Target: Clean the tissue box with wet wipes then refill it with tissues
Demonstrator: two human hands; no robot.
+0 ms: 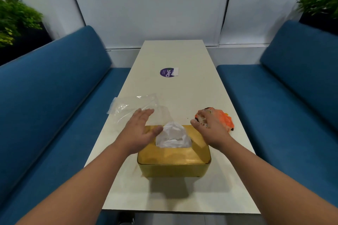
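While my left hand (140, 129) and right hand (208, 126) hover spread and empty over it, the yellow rectangular plastic tissue box (173, 162) sits on the table's (173, 56) near end, long axis crosswise, white tissue (173, 137) sprouting between both thumbs.

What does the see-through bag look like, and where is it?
Look at the long cream table between the blue sofas. Just past the yellow box, beyond the left hand, lies a flat, crinkly plastic bag. Only it is see-through.
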